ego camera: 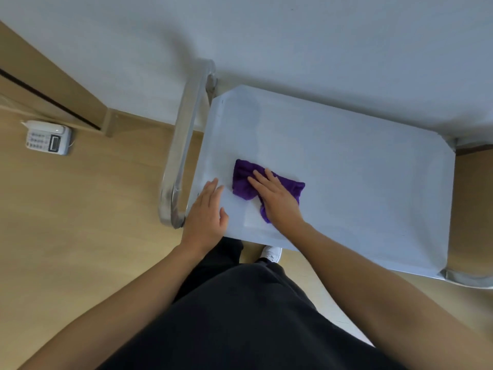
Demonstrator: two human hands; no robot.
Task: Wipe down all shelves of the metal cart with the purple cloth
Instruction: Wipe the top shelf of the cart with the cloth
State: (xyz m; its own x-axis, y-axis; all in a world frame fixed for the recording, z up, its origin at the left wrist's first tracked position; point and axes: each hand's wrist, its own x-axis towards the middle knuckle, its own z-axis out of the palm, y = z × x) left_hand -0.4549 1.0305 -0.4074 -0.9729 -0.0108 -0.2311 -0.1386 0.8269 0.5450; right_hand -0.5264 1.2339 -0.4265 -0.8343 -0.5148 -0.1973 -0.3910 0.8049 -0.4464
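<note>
A purple cloth (244,182) is pressed against the top shelf (346,169) of a metal cart (465,280) by the right hand (277,198), as seen from a head-worn camera looking straight down. The cloth is bunched beneath the palm and fingers of that hand, which is laid open and flat with its fingers straight and slightly spread; nothing is gripped, the fabric being only held down. Folds of purple are left showing beyond the fingertips, along the outer edge of the hand and below the thumb. The cloth is placed in the near left part of the shelf, close to the cart's curved tubular handle (184,140). The left hand (206,214) is rested open on the shelf's near left corner, just beside the handle, with fingers straight and nothing held; its fingertips are kept near the cloth but apart from it. The cart is set against a pale wall (293,36) on a light wooden floor (80,236). A white desk telephone (48,137) is seen on the floor at the left, its key markings too small to be read. Dark clothing (253,316) and the toe of a white shoe (272,253) are visible below.
</note>
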